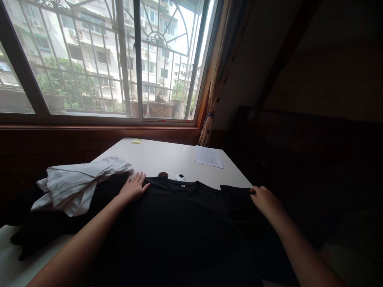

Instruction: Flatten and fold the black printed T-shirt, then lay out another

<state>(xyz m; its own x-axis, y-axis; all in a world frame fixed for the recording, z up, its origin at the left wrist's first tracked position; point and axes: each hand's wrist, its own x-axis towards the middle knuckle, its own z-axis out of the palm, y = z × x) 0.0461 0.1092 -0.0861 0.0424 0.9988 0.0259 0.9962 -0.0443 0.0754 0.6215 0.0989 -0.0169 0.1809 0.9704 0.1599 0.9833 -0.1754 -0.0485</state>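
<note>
A black T-shirt [185, 227] lies spread on the white table [161, 155], its neckline toward the window and a small label inside the collar. My left hand [134, 188] rests flat on the shirt's left shoulder area, fingers spread. At the right, my right hand [265, 199] has its fingers closed on the outer edge of the shirt's sleeve. The lower part of the shirt runs into shadow at the bottom of the view.
A pile of dark clothes [44, 231] with a light grey garment [74, 183] on top lies at the left. Beyond the collar are a white round object [180, 177] and a brown one [163, 174]. Papers [208, 156] and a yellow note [137, 141] lie farther back.
</note>
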